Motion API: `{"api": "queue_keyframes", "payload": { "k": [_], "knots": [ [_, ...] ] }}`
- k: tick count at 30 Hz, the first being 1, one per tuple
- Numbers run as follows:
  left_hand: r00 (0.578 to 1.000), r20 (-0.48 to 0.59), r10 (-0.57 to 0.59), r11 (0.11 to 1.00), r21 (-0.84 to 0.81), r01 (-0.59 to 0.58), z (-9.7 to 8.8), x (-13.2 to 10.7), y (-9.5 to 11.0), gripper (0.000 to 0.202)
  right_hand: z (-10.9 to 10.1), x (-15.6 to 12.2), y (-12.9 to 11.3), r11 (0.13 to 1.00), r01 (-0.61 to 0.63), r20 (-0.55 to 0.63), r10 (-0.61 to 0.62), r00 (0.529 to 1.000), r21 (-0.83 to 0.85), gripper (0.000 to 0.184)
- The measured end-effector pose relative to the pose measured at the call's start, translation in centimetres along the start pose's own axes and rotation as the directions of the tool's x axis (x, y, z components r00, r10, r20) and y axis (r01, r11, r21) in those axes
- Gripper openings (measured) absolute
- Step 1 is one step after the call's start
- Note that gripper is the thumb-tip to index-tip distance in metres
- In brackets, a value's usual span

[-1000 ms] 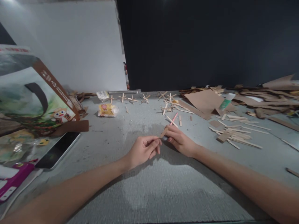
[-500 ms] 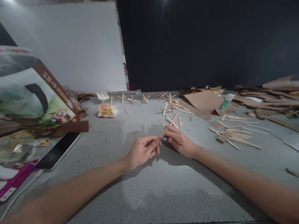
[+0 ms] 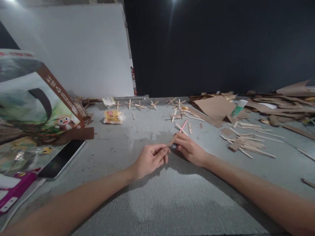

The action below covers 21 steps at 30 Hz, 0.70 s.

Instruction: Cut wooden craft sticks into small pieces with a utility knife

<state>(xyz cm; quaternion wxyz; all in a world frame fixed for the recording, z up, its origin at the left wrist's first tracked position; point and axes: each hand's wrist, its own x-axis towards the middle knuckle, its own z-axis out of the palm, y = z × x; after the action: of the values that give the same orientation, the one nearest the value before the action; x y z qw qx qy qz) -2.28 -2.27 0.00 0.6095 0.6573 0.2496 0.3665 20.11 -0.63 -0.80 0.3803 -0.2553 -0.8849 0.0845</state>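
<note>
My left hand and my right hand meet at the middle of the grey table. Both are closed in a pinch on a small wooden stick piece held between them. A pink striped tool, perhaps a cutter, pokes out beyond my right hand's fingers. Just past them lie loose wooden sticks and several small stick crosses.
A printed paper bag leans at the left, with a dark phone and a pink packet below it. Cardboard sheets, a green glue tube and a heap of sticks lie at the right. A small snack packet sits at the back.
</note>
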Motion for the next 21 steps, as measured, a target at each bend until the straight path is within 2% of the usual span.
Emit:
{"api": "queue_keyframes", "payload": {
  "k": [10,14,18,21],
  "knots": [
    [0.999,-0.008,-0.035,0.999,0.013,0.035,0.1,-0.1,0.4,0.059,-0.2,-0.3,0.1,0.998,-0.007,0.014,0.006,1.000,0.059,0.053],
    [0.999,-0.037,-0.014,1.000,0.017,0.014,-0.1,-0.1,0.2,0.058,-0.6,-0.5,0.2,1.000,-0.016,0.055,0.015,0.998,0.012,0.055],
    [0.995,-0.096,0.017,1.000,0.021,-0.015,-0.2,-0.2,0.2,0.053,-1.1,-0.9,0.7,0.996,-0.057,0.010,0.058,0.998,-0.068,0.053],
    [0.993,-0.121,0.018,0.999,0.031,-0.015,-0.1,-0.2,0.3,0.054,-1.6,-0.9,0.6,0.992,-0.117,-0.044,0.115,0.992,-0.055,0.052]
  ]
}}
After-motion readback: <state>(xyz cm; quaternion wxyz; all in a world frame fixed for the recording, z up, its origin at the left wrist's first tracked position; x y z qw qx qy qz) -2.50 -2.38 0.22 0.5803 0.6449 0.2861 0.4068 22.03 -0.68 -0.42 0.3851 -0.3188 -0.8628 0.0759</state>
